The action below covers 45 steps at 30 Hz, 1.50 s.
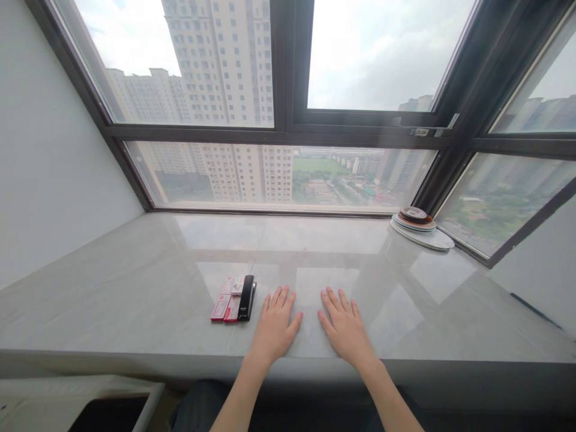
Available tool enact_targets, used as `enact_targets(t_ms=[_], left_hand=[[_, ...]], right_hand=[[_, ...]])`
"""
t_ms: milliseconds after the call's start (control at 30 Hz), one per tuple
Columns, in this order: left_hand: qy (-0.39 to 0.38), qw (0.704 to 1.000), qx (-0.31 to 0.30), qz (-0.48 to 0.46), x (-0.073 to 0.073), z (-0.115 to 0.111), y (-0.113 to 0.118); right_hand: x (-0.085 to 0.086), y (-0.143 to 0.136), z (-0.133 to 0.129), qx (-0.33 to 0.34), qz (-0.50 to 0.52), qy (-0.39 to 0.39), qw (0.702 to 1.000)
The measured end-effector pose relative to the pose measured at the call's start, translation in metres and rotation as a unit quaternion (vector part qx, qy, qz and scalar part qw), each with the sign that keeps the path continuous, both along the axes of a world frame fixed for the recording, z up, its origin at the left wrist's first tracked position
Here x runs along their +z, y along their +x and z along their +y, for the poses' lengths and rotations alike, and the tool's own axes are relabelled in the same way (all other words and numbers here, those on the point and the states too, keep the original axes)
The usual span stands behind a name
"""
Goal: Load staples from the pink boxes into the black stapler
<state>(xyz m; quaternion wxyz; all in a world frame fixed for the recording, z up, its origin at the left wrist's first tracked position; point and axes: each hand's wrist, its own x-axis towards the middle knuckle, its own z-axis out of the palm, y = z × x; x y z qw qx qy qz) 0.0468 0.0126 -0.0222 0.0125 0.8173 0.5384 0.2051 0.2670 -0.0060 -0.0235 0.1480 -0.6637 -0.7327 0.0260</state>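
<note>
On the shiny sill [135, 288], the left hand [275, 324] and right hand [346, 330] lie flat, fingers apart, holding nothing. At the left hand's ten o'clock, a black stapler [245, 298] looks hard and heavyish; grab its middle. At its nine o'clock, small boxes [220, 307] seem light; pinch their sides.

Stapler [246, 298] apparently against the boxes [220, 307]

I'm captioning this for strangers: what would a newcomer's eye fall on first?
Likely the bare left hand and right hand, flat and side by side near the front edge of the pale ledge. Next, the black stapler and small red-and-white boxes beside it, left of the hands. Behind, a dark-framed window looks out on a tall tower block.
</note>
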Motion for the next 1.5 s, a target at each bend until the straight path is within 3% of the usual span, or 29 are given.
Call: enact_targets(t_ms=[367, 467, 567, 700, 767, 900, 1000, 1100, 1233, 1367, 1500], left_hand=[[-0.001, 1.000, 0.009, 0.004, -0.003, -0.006, 0.005], [-0.006, 1.000, 0.014, 0.002, -0.003, -0.008, 0.005], [-0.011, 1.000, 0.014, -0.001, -0.001, -0.009, 0.004], [-0.011, 0.999, -0.029, 0.012, -0.005, -0.010, 0.001], [-0.015, 1.000, -0.023, 0.011, -0.010, -0.010, 0.000], [-0.009, 1.000, 0.028, -0.008, -0.023, -0.007, 0.000], [0.006, 1.000, -0.005, -0.026, -0.026, -0.006, -0.002], [-0.002, 0.996, -0.064, -0.055, -0.017, -0.009, -0.005], [-0.036, 0.983, -0.125, -0.128, 0.011, -0.019, -0.006], [-0.030, 0.978, -0.062, -0.198, 0.031, -0.024, -0.004], [0.013, 0.987, 0.003, -0.159, 0.030, -0.021, 0.000]], right_hand=[[-0.002, 0.000, 0.003, -0.004, 0.017, 0.002, 1.000], [0.003, -0.009, 0.008, -0.033, 0.049, 0.000, 0.998], [0.016, -0.037, 0.013, -0.038, 0.109, -0.006, 0.993], [0.040, -0.102, 0.020, 0.089, 0.206, 0.015, 0.974], [0.049, -0.136, 0.026, 0.114, 0.236, 0.012, 0.965], [0.054, -0.186, 0.044, 0.103, 0.236, -0.021, 0.966], [0.052, -0.198, 0.061, 0.112, 0.213, -0.046, 0.969], [0.051, -0.186, 0.078, 0.115, 0.193, -0.039, 0.974], [0.051, -0.136, 0.091, 0.112, 0.179, -0.022, 0.977], [0.047, -0.074, 0.079, 0.095, 0.182, -0.016, 0.979], [0.043, -0.041, 0.057, 0.072, 0.213, -0.008, 0.974]])
